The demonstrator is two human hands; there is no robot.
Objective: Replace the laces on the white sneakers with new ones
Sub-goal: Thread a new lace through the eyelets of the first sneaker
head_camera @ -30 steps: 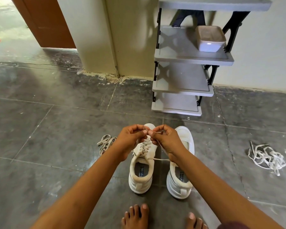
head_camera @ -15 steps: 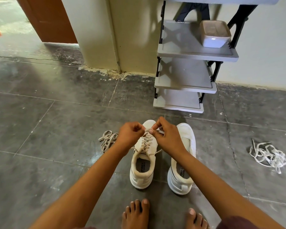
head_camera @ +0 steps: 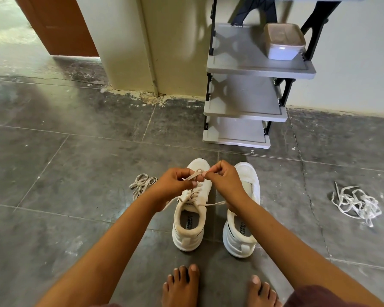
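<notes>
While the fingers curl in tight, the left hand (head_camera: 175,182) and the right hand (head_camera: 225,182) each pinch the beige lace (head_camera: 191,175), fingertips almost touching and a short stretch of lace raised between them. That lace is threaded into the left sneaker (head_camera: 190,234). Two loose ends trail out from the top eyelets, one running left under the left wrist, the other crossing the gap toward the right wrist.

Two white sneakers in all, side by side on the floor (head_camera: 53,173), toes pointing away from the person. The right sneaker (head_camera: 248,173) stands just beside its mate, and the right hand and forearm cover most of its eyelet area, so its lacing cannot be made out.

Two heaps of spare laces on the tiles: a bundle of beige laces (head_camera: 142,183) near the left wrist, and a tangle of white laces (head_camera: 355,202) well apart to the right.

Two bare feet (head_camera: 181,284) at the bottom edge, just behind the heels of the shoes.

Beyond the toes, one grey shoe rack (head_camera: 242,96) stands against the wall (head_camera: 124,41), three shelves in full view and the edge of a fourth at the top. One lidded container (head_camera: 283,44) sits on an upper shelf. One orange-brown door (head_camera: 60,25) shows at the far left.
</notes>
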